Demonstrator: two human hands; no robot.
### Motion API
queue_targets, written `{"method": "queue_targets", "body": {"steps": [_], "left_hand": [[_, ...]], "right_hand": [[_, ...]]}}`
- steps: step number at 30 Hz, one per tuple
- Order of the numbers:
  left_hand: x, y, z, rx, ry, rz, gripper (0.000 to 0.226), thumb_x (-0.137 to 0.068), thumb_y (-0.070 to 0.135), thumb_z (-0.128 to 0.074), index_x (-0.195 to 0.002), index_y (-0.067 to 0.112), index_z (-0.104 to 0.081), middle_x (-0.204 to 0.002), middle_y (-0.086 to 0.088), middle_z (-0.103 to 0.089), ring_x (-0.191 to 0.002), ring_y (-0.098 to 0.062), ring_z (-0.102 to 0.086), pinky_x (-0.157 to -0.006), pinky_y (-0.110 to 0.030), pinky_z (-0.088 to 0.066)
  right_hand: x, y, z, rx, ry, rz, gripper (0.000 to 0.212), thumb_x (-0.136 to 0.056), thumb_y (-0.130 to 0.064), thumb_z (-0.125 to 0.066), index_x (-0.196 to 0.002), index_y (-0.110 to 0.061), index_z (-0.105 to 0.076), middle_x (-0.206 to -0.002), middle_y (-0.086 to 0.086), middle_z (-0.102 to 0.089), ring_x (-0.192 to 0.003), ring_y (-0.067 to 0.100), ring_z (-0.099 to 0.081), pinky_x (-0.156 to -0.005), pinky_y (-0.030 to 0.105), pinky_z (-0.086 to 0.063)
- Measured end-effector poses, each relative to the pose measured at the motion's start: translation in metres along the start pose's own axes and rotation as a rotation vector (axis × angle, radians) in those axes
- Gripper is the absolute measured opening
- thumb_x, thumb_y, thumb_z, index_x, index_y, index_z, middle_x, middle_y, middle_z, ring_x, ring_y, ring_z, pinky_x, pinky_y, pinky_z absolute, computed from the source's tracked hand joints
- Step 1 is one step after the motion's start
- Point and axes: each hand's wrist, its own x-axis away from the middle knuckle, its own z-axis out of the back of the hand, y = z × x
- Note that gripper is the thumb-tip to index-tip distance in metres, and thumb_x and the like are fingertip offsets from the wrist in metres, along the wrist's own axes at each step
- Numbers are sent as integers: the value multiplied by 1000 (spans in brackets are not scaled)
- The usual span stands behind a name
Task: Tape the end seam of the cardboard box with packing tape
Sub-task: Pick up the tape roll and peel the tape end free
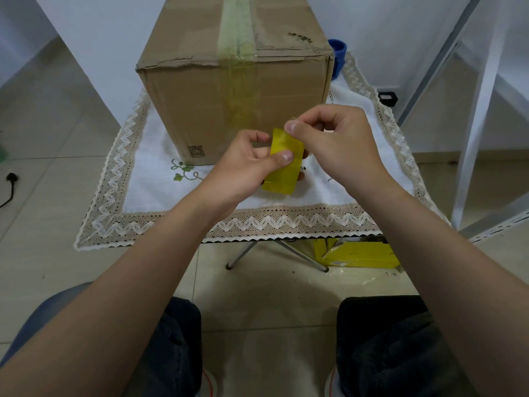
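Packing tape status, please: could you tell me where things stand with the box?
Left hand grips the yellow packing tape; right hand pinches its top end. Cardboard box upright on the table, beyond the hands. Nothing between tape and box.

Small table (243, 254) w/ lace cloth (148, 196); cardboard box (186, 110) on cloth.

I can read no words here. The brown cardboard box (200, 110) has a small black square code (196, 151) low on its near face. The black print (300, 38) on its top is too smeared to read.
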Motion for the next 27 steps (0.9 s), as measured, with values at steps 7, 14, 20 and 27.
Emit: {"method": "queue_targets", "body": {"steps": [7, 14, 20, 27], "left_hand": [[1, -1, -1, -39, -54, -31, 34, -96, 5, -66, -130, 3, -58, -112, -15, -77, -106, -31, -74, -77, -27, -61], [-2, -5, 4, -87, -33, -127, 33, -93, -5, -66, -124, -4, -56, -105, -16, -76, -99, -27, -74, -90, -36, -60], [-3, -5, 8, -207, -54, -156, 24, -89, -6, -69, -109, 6, -63, -100, -5, -72, -96, -15, -67, -93, -36, -56], [-1, -2, 7, -237, -13, -135, 27, -99, 24, -66, -108, -1, -70, -99, -18, -69, -93, -20, -65, -93, -44, -57]], "right_hand": [[2, -3, 0, -84, -44, -156, 7, -91, -10, -73, -85, -9, -76, -53, -21, -63, -48, -6, -53, -45, 7, -37], [0, -5, 0, -227, -28, -314, 23, -82, -18, -84, -89, -16, -62, -66, -2, -56, -43, 6, -47, -39, 21, -29], [-1, 0, 1, -346, -225, -574, 20, -88, -26, -76, -86, -17, -58, -70, -1, -44, -47, 12, -28, -46, 24, -18], [0, -2, 2, -535, -337, -711, 39, -93, -26, -63, -62, -23, -41, -55, -6, -25, -42, 7, -20, -50, 23, -9]]}}
